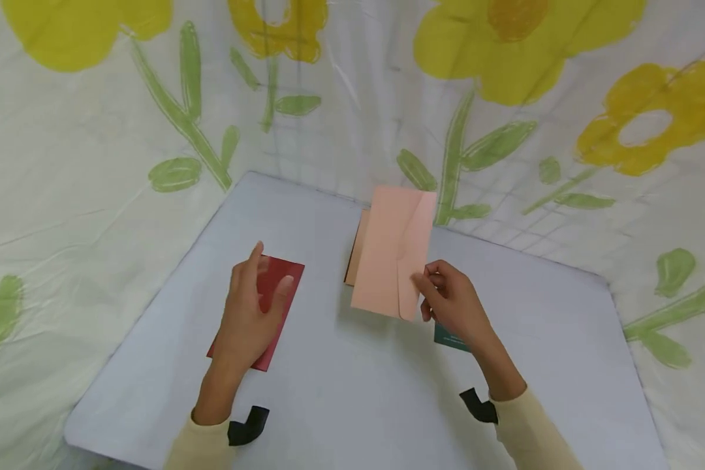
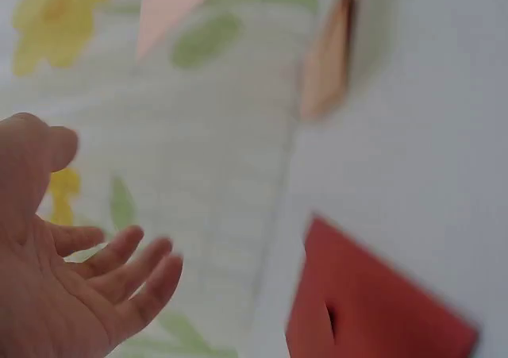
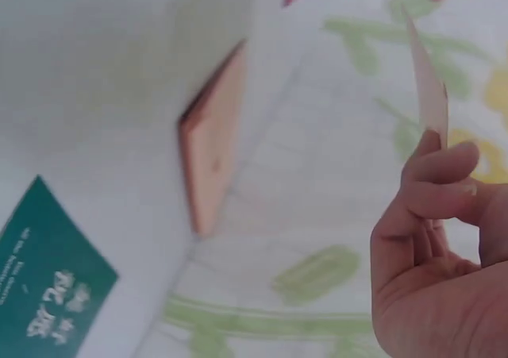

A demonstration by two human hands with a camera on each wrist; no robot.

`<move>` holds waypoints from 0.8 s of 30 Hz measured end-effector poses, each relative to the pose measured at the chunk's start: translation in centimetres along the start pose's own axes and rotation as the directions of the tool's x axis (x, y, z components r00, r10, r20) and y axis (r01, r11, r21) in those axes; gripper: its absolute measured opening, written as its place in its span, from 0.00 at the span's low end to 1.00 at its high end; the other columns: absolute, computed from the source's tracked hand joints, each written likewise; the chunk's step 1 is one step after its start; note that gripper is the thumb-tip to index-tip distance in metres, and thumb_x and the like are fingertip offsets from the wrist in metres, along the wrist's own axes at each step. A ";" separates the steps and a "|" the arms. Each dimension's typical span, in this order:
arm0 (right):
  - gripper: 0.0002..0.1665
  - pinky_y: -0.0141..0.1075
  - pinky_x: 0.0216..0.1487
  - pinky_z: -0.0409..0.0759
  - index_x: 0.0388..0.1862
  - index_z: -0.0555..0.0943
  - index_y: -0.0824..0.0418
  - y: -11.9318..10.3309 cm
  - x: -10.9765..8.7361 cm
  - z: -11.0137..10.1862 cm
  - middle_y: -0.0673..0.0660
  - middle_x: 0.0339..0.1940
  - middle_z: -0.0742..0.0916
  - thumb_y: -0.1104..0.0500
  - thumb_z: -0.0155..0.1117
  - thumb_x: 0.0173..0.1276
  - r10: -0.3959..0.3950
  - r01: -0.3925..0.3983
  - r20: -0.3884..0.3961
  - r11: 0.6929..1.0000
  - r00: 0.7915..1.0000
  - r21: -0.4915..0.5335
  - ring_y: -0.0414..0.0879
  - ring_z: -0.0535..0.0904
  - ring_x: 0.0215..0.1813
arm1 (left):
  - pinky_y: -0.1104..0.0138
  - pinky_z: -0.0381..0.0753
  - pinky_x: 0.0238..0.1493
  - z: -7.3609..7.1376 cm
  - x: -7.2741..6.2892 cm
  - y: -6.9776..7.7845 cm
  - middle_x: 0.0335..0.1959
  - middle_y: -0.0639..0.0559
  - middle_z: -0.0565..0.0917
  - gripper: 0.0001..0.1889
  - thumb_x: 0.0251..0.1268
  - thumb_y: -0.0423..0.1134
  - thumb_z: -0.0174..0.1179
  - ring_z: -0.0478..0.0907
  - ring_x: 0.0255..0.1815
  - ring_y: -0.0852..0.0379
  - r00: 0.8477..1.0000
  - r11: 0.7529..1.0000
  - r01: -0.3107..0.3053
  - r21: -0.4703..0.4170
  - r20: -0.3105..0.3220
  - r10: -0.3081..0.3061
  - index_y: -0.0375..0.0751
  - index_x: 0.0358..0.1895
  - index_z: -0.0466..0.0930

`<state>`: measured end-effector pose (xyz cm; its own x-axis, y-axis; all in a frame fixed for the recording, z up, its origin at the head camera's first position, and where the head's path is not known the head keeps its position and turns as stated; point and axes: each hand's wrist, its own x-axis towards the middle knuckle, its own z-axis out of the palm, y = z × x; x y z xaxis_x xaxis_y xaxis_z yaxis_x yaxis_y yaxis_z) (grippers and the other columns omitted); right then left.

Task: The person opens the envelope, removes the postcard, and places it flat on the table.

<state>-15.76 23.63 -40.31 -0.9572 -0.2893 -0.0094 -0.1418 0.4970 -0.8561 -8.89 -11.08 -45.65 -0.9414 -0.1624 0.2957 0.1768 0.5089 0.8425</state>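
White flower-printed sheeting (image 1: 341, 130) fills the upper frame behind a pale table (image 1: 329, 391), with a pink envelope (image 1: 386, 251) held mid-frame, probably light and easily creased, best taken by an edge, as the right hand (image 1: 454, 301) pinches its lower right while the left hand (image 1: 247, 316) hovers spread above a red card (image 1: 268, 344).

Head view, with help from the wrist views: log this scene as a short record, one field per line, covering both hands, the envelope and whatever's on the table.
Right hand: pinches the pink envelope at its edge
Pink envelope: held off the table, flap side showing in the head view
Left hand: holds nothing, above the red envelope
Red envelope: on the table, partly hidden by the left hand
Tan item: on the table, partly behind the pink envelope in the head view
Green card: on the table, white writing
Table: pale, rounded corners
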 end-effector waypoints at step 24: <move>0.62 0.25 0.32 0.74 0.87 0.46 0.61 -3.3 -9.2 6.6 0.44 0.38 0.86 0.51 0.78 0.69 -0.429 0.263 -0.282 0.839 0.858 -0.476 0.34 0.78 0.32 | 0.75 0.61 0.10 7.1 -3.6 8.2 0.18 0.56 0.78 0.11 0.81 0.38 0.60 0.62 0.13 0.71 0.974 0.833 -0.123 -0.540 0.094 0.204 0.48 0.60 0.77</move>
<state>-4.82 19.27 -40.79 -0.8315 -0.2307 0.5054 -0.4912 0.7303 -0.4747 -6.12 -0.37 -43.00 -0.9082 0.0249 0.4179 0.4177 -0.0126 0.9085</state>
